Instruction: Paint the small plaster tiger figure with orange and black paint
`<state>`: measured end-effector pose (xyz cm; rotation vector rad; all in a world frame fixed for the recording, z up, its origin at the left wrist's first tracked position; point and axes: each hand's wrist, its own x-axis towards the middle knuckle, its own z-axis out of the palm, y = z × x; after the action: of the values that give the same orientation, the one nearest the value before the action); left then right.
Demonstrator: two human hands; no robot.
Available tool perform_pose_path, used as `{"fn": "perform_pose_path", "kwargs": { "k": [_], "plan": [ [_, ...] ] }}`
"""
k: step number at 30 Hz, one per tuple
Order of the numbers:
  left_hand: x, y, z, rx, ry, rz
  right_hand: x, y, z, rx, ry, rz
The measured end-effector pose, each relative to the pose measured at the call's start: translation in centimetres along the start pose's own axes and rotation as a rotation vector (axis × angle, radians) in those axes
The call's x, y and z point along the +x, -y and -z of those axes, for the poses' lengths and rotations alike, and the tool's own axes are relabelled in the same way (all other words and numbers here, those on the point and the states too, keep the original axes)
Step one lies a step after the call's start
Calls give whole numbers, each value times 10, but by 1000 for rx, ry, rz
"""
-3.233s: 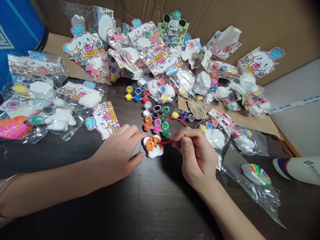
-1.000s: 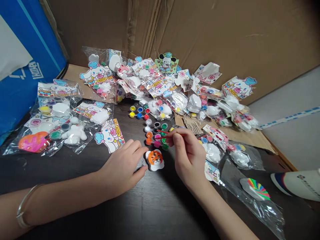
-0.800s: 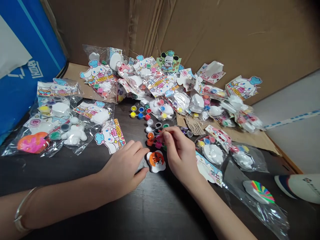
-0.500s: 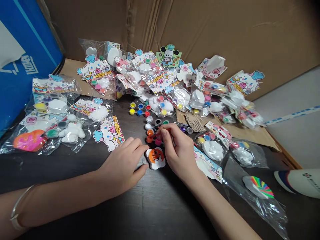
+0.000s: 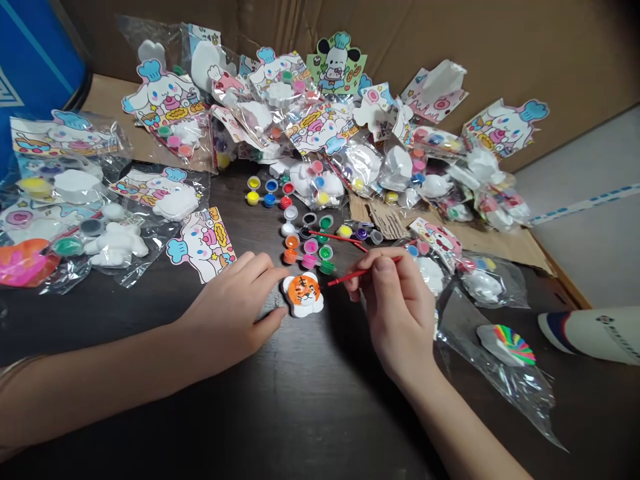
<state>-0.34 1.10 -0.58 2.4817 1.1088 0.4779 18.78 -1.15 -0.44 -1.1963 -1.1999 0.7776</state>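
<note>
A small white tiger-face figure (image 5: pixel 303 295), with orange and black paint on its upper part, lies on the dark table. Just left of it rests my left hand (image 5: pixel 243 300), thumb and fingers apart and holding nothing. On the right, my right hand (image 5: pixel 400 310) pinches a thin red brush (image 5: pixel 357 273), whose tip points left, close beside the figure. Behind the figure stand open paint pots, among them orange (image 5: pixel 291 248), pink (image 5: pixel 310 252) and green (image 5: pixel 326 257). A second red stick (image 5: pixel 335 236) lies across the pots.
Plastic bags with white figures and printed cards (image 5: pixel 170 100) crowd the back and left. A rainbow-painted piece (image 5: pixel 514 345) lies on a clear bag at the right, near a white cup (image 5: pixel 595 333). Cardboard (image 5: pixel 450 40) stands behind.
My right hand has moved right, away from the paint pots, with the brush in it. The view has shifted, so the figure and pots appear higher and slightly left.
</note>
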Motion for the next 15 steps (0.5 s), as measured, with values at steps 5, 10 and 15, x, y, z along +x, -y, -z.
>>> {"fn": "perform_pose_path", "kwargs": {
  "k": [5, 10, 15],
  "plan": [
    [0, -1, 0, 5, -16, -15, 3, -2, 0, -63, 15, 35],
    [0, 0, 1, -5, -39, -43, 1, -5, 1, -86, 43, 55],
    [1, 0, 1, -11, -53, -61, 1, -6, 0, -107, 28, 62]
  ]
}}
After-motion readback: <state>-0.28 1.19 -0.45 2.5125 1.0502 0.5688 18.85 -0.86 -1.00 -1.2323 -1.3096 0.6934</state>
